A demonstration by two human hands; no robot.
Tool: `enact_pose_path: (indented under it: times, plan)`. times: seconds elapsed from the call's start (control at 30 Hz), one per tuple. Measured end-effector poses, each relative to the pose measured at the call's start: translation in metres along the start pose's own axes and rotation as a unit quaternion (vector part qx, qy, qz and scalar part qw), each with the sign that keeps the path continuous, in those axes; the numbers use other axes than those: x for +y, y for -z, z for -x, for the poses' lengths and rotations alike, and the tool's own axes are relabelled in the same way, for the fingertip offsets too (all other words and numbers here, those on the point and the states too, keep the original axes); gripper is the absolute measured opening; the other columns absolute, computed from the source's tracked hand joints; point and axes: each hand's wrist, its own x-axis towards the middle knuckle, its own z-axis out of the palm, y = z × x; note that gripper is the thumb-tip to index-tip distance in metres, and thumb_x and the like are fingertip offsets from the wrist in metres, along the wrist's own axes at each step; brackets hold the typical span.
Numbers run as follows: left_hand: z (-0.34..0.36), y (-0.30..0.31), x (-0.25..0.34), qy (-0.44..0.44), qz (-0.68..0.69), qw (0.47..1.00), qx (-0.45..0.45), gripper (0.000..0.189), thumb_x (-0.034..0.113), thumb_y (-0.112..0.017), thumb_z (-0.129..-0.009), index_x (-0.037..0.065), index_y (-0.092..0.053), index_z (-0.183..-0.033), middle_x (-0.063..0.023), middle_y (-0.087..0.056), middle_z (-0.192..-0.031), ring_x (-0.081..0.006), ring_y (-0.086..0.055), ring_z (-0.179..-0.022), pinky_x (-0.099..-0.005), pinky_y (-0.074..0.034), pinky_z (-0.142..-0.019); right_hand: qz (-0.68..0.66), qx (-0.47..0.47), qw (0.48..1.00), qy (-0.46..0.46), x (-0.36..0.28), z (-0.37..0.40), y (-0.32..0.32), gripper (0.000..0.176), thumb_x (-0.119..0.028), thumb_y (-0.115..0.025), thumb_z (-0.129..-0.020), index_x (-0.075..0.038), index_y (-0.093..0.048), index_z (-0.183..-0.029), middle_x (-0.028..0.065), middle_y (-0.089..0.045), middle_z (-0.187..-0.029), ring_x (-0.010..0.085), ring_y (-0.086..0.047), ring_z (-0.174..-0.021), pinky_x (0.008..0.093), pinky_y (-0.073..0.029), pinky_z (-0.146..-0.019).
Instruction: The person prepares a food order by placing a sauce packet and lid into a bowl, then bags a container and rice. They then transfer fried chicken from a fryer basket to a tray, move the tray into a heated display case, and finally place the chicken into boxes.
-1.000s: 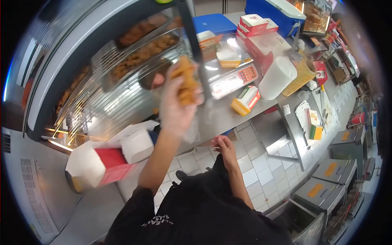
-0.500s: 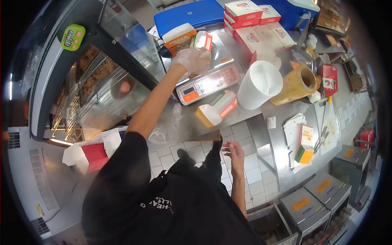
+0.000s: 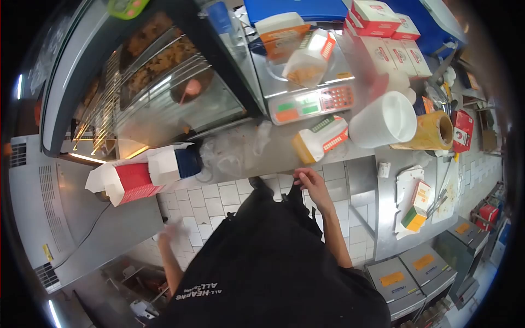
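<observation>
My left hand [image 3: 173, 232], in a clear glove, is smeared by motion at the lower left, over the tiled floor. Bare and loosely curled, with its fingers apart, my right hand [image 3: 311, 185] is at the counter's front edge, and no object shows in it. Nearest to it lies a small white carton [image 3: 319, 140] with green, red and yellow panels. Behind that, a digital scale [image 3: 299, 105] shows lit green displays. On its plate rests a paper carton [image 3: 309, 58] with golden-brown food at its mouth, beside an orange-and-white carton [image 3: 284, 39].
A glass-fronted warmer [image 3: 158, 82] with racks of fried food stands left. An open red-and-white box [image 3: 133, 180] sits below it. On the right are a white tub [image 3: 377, 120], a brown roll [image 3: 426, 132] and stacked red-and-white boxes [image 3: 391, 52].
My left hand has left the carton on the scale and swung back to the lower left. The scale's displays now glow green. My view has shifted, and my right hand is nearer the counter.
</observation>
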Motion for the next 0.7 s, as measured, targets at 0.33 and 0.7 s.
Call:
enact_pose_path:
  times: [0.33, 0.7]
  plan:
    - [0.16, 0.135, -0.024, -0.431, 0.155, 0.759, 0.463, 0.043, 0.047, -0.068, -0.088, 0.007, -0.059, -0.076, -0.0049, -0.058, -0.07, -0.0128, -0.052, -0.056, -0.0273, -0.043, -0.053, 0.139, -0.102, 0.985, 0.019, -0.002, -0.037, -0.1, 0.03, -0.027, -0.056, -0.101, -0.003, -0.061, -0.118, 0.0042, -0.067, -0.101, 0.0108, -0.061, -0.084, 0.0249, -0.048, -0.071]
    - [-0.011, 0.401, -0.024, -0.355, -0.247, 0.752, 0.497, 0.044, 0.022, -0.045, -0.101, 0.0, -0.048, -0.139, -0.0153, -0.052, -0.142, -0.0294, -0.047, -0.132, -0.0373, -0.033, -0.113, 0.197, -0.036, 0.978, 0.05, 0.033, -0.042, -0.234, 0.029, -0.025, -0.055, -0.101, -0.004, -0.06, -0.12, 0.0059, -0.068, -0.104, 0.0135, -0.066, -0.09, 0.0277, -0.051, -0.075]
